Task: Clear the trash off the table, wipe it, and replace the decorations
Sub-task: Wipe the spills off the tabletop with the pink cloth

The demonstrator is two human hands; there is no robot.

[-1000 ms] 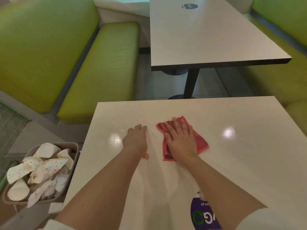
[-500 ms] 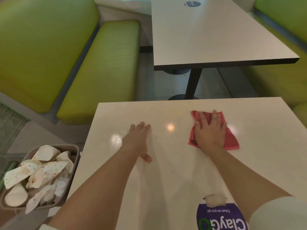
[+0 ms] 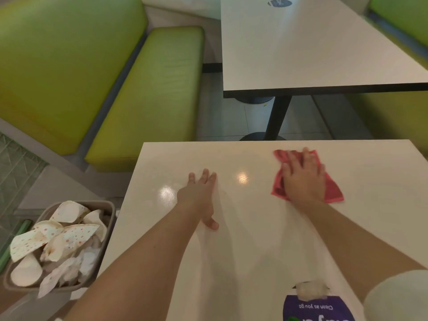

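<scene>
My right hand (image 3: pixel 303 179) lies flat on a red cloth (image 3: pixel 333 191), pressing it onto the white table (image 3: pixel 243 251) near the far right. My left hand (image 3: pixel 200 195) rests palm down on the table's left half, fingers together and thumb out, holding nothing. A purple "Clean as you go" sticker (image 3: pixel 317 309) with a torn white patch sits at the near edge of the table.
A grey bin (image 3: pixel 108 207) full of spotted paper wrappers and tissues stands on the floor left of the table. Green bench seats (image 3: pixel 152 89) run along the left. A second white table (image 3: pixel 312 47) on a black pedestal stands beyond.
My right hand has slid the red cloth from the table's middle to the right and toward the far edge. My left hand has stayed flat in place.
</scene>
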